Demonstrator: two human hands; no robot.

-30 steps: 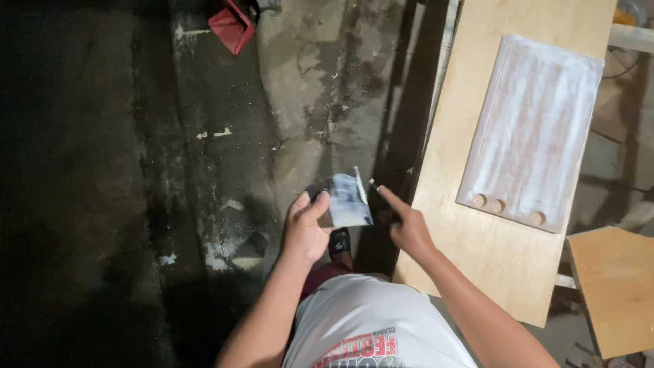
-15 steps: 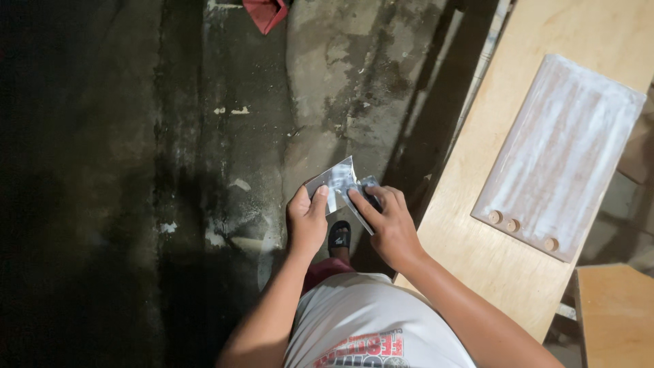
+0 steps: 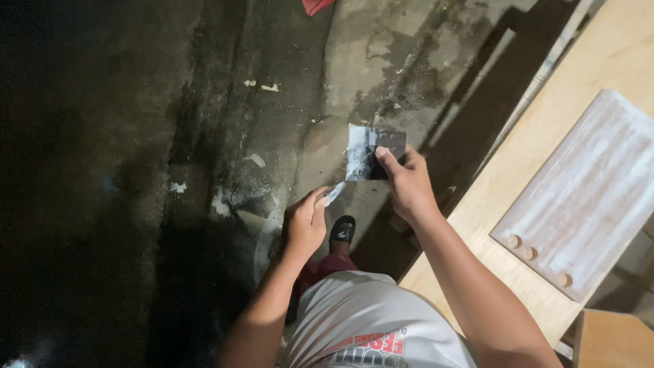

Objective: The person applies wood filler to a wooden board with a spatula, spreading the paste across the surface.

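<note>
The person stands over a dark, stained concrete floor (image 3: 204, 136), both arms reaching out in front of a white printed shirt (image 3: 371, 317). The right hand (image 3: 407, 184) is raised toward twelve o'clock, thumb on top and fingers curled beneath, pinching a squarish sheet of dark sandpaper smeared with whitish dust (image 3: 371, 153) by its lower right corner. The sheet hangs in the air above the floor, its pale dusty half to the left, its darker half against the fingers. The left hand (image 3: 304, 225) sits lower, at about eight o'clock from the sheet, thumb and forefinger pressed together on a small pale torn strip (image 3: 334, 193) that pokes up toward one o'clock. Strip and sheet are near each other but apart.

Between the hands, lower down, a foot in a black sandal (image 3: 343, 229) shows on the floor. Off at three o'clock runs a long pale plywood desk (image 3: 518, 177), and on it lies a flat rectangular wooden panel coated in streaky white (image 3: 593, 184) with three round plugs along its near edge. A second bit of plywood (image 3: 613, 341) shows at five o'clock. At twelve o'clock, on the top edge, a scrap of something red (image 3: 317, 5) lies on the floor.
</note>
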